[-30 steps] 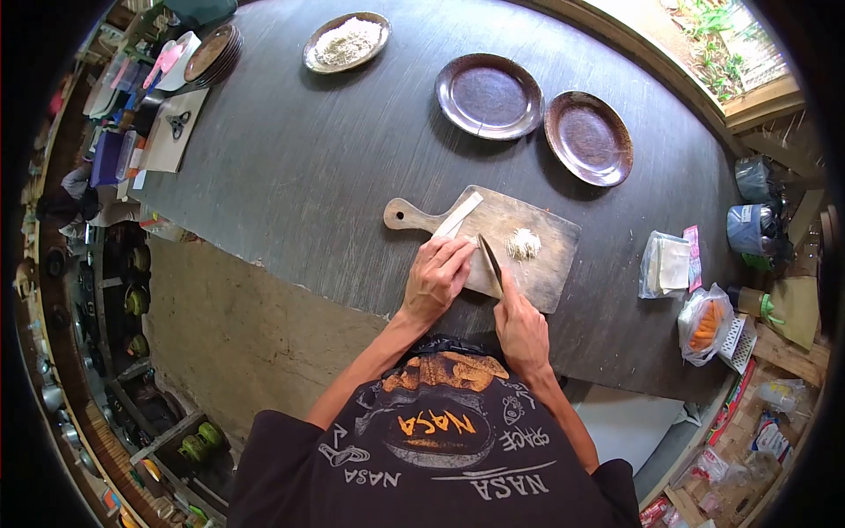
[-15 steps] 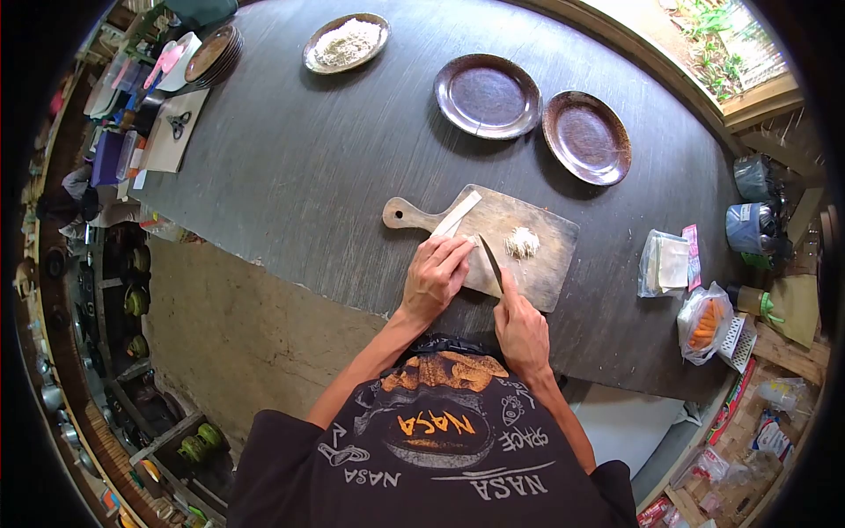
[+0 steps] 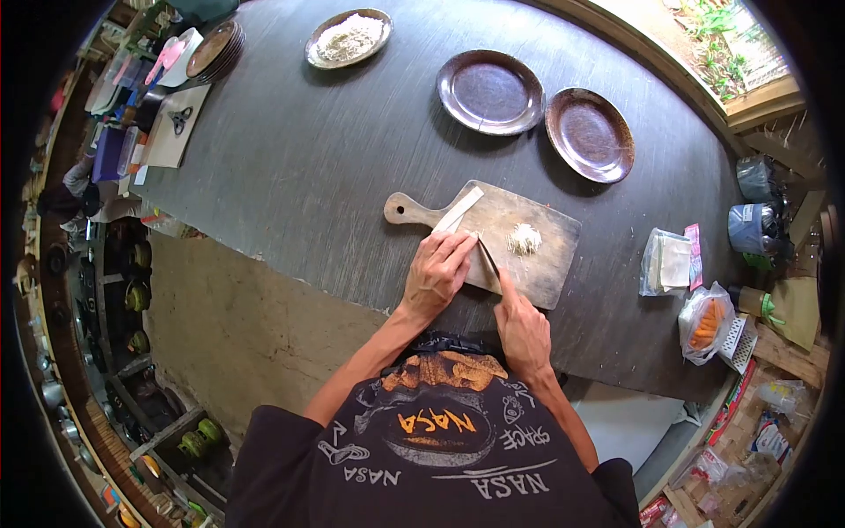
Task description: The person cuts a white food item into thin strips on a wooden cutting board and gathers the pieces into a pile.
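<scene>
My left hand (image 3: 437, 268) presses a pale flat strip (image 3: 461, 208) onto the wooden cutting board (image 3: 550, 224), its fingertips bent over the strip's near end. My right hand (image 3: 523, 329) is closed round the handle of a knife (image 3: 489, 257), whose dark blade rests beside my left fingertips. Right of the blade lies a small pile of pale thin shreds (image 3: 524, 239) on the board. The knife's handle is mostly hidden in my right hand.
Beyond the board stand two brown oval plates (image 3: 490, 91) (image 3: 590, 135) and a plate of white shreds (image 3: 349, 40). At right are plastic packets (image 3: 666, 263) and a bag of carrots (image 3: 706, 324). Stacked plates (image 3: 216, 53) and scissors (image 3: 180, 120) are at far left.
The knife blade has tilted and moved down slightly, closer to my left fingertips. My left hand remains on the strip in nearly the same place.
</scene>
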`<state>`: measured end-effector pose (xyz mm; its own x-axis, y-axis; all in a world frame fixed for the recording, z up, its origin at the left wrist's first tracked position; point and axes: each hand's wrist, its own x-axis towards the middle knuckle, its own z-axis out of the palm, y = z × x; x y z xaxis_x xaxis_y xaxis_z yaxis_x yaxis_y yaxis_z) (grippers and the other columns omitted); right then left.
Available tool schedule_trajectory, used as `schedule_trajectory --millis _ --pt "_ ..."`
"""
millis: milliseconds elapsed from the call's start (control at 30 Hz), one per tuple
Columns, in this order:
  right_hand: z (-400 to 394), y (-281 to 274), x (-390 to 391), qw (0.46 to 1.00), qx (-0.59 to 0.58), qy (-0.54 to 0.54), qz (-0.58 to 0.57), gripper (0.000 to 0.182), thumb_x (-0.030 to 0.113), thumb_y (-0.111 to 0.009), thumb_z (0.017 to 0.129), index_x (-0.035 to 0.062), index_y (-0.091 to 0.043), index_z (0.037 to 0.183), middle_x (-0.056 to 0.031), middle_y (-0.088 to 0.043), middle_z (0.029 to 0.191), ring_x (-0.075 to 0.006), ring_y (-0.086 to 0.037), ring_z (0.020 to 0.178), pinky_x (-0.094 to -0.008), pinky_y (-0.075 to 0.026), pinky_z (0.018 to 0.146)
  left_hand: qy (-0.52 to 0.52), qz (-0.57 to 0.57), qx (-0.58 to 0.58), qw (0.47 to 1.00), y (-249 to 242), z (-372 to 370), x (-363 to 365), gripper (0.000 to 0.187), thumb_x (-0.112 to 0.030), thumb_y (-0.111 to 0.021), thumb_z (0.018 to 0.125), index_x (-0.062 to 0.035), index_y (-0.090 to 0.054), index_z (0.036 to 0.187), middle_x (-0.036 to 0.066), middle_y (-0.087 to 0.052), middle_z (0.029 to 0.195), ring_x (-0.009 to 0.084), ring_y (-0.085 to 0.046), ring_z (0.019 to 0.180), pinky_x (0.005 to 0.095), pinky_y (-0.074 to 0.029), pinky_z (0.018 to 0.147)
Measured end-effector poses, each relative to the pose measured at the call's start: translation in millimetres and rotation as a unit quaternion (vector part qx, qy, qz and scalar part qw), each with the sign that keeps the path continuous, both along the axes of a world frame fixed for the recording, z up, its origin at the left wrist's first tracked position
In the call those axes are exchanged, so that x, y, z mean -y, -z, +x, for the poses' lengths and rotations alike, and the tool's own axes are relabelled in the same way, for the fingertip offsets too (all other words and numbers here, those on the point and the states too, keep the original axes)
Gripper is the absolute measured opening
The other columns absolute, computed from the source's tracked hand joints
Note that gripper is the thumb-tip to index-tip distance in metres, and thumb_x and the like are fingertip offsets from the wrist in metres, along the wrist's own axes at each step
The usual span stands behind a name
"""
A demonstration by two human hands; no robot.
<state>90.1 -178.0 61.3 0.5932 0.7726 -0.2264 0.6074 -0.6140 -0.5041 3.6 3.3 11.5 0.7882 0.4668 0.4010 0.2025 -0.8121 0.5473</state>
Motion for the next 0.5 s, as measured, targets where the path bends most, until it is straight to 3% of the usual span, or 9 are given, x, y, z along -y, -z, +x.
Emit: schedule_trajectory --millis 300,500 --pt "4.8 14.2 1.2 0.998 -0.008 -0.005 0.057 0.066 0.014 -0.062 0.098 0.0195 -0.042 0.160 -0.0187 -0.067 0.083 -0.0423 -0.070 0.068 -0.0548 -0.058 0.065 0.014 -0.002 0.016 1.000 2.6 -3.3 -3.1 0.034 -0.003 -0.073 0.089 -0.0032 -0.073 0.123 0.009 -0.073 0.123 0.0275 -0.066 0.115 0.0416 -0.052 0.102" --pt "6.3 7.9 -12.1 1.000 0.008 -0.007 0.021 0.065 0.014 -0.063 0.098 0.0193 -0.043 0.160 -0.0203 -0.069 0.086 -0.0425 -0.071 0.069 -0.0538 -0.059 0.064 0.005 0.001 0.011 1.000 1.5 -3.0 -1.6 0.034 -0.003 -0.072 0.090 -0.0031 -0.073 0.123 0.008 -0.073 0.122 0.0269 -0.066 0.114 0.0409 -0.052 0.102"
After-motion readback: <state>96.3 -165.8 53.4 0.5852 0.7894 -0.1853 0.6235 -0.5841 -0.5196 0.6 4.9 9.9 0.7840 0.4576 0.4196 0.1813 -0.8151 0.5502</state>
